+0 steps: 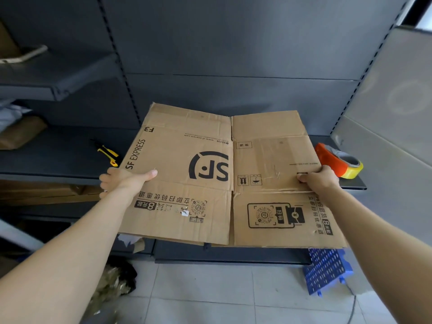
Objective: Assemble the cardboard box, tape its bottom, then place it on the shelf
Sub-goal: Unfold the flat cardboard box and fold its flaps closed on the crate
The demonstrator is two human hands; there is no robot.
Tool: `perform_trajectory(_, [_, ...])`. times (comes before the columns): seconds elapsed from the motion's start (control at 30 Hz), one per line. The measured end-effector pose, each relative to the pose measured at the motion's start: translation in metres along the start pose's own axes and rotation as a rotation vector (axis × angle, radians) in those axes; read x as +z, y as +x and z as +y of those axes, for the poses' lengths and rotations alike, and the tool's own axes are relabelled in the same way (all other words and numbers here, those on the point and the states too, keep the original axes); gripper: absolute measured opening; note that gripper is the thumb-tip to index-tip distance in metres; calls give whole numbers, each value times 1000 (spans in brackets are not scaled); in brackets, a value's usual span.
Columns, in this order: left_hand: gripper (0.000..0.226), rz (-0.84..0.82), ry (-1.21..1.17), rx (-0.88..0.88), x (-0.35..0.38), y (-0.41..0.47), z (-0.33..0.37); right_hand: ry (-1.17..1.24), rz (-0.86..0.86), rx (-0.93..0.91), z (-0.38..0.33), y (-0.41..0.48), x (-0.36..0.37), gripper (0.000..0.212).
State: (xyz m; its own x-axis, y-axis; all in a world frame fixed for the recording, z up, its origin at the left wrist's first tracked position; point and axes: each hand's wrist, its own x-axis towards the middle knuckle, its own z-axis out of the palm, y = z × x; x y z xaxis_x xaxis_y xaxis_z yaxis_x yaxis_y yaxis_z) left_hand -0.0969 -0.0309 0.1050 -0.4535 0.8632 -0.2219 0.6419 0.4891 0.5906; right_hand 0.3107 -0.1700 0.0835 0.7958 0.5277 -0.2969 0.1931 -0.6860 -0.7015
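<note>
We held the flattened box (224, 176) by its side edges, out in front of the shelf (70, 160), likely so it could be squared open. Left hand (121, 181) and right hand (320, 180) were each closed on an edge, thumbs on top, fingers underneath. Tape roll (339, 162) and knife (108, 152) lay on the shelf behind the box.
</note>
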Motion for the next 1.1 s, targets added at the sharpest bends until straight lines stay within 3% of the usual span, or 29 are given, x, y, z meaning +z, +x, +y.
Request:
perform_trajectory(0.43, [117, 53, -61, 58, -111, -37, -51, 94, 14, -48, -4, -108, -14, 55])
perform_trajectory(1.1, [118, 341, -196, -227, -182, -195, -195, 30, -259, -311, -1, -184, -34, 60])
